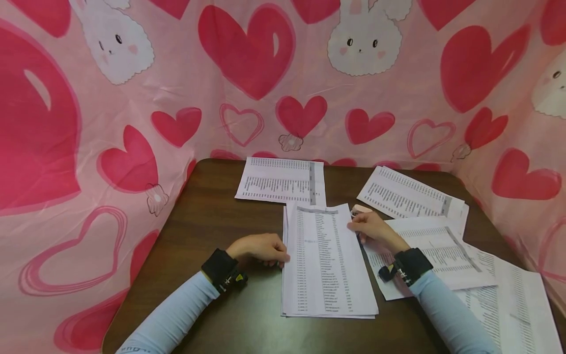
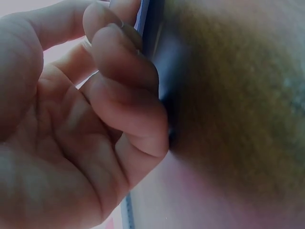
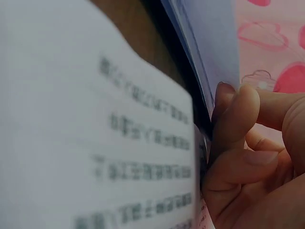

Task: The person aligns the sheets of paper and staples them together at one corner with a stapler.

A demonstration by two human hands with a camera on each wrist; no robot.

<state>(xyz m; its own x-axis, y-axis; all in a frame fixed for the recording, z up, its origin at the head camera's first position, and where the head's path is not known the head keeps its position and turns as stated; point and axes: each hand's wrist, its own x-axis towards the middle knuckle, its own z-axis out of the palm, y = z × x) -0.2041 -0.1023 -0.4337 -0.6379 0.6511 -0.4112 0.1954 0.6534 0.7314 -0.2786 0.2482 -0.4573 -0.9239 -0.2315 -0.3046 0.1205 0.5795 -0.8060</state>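
A stack of printed paper sheets point(image 1: 329, 265) lies in front of me, its top page covered in columns of small text. My left hand point(image 1: 260, 248) pinches the stack's left edge, and in the left wrist view its fingers point(image 2: 131, 102) are curled beside the dark tabletop. At the upper right edge, my right hand point(image 1: 376, 228) pinches the sheets between thumb and fingers. The right wrist view shows the fingertips point(image 3: 243, 107) at the edge of the pages point(image 3: 214, 43). Just behind the right hand is a small pale pink object point(image 1: 361, 209), partly hidden.
Another printed sheet point(image 1: 276, 179) lies at the back of the brown table point(image 1: 212, 216), touching the stack's top. To the right, more sheets overlap: one at the back point(image 1: 411, 194), one under the right wrist point(image 1: 446, 265), and others point(image 1: 517, 305) by the right edge. A heart-patterned pink cloth point(image 1: 247, 132) surrounds the table.
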